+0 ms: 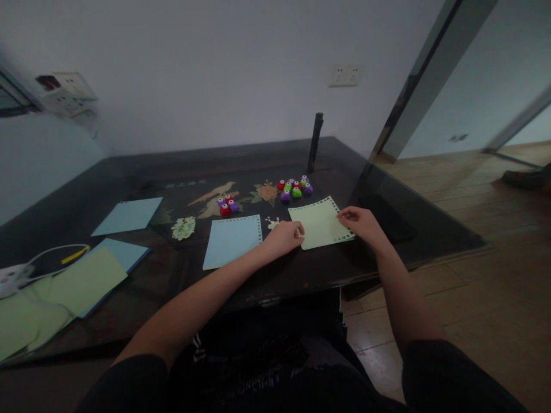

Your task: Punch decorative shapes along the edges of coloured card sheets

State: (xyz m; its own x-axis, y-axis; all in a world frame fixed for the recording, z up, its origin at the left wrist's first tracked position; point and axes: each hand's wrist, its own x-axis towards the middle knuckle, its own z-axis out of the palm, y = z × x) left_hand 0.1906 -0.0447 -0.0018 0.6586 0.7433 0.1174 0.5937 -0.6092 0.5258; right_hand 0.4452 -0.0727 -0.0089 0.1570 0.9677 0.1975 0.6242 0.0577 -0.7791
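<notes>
A pale green sheet of paper (321, 225) lies on the dark table in front of me, with rows of small punched holes along its top and right edges. My left hand (284, 237) has its fingers curled at the sheet's left edge, gripping it. On the opposite side, my right hand (362, 223) pinches the sheet's right edge between thumb and fingers. To the left of my left hand is a light blue sheet (232, 240), punched along its top and right edges. Behind the green sheet sit several small red, green and purple pieces with white tops (296, 187).
A smaller cluster of coloured pieces (227, 205) stands behind the blue sheet. More blue paper (129, 215) and green paper (88, 281) lie at the left, near a white cable (38, 252) and a yellow pen-like item (75, 255). A black post (315, 143) rises at the back.
</notes>
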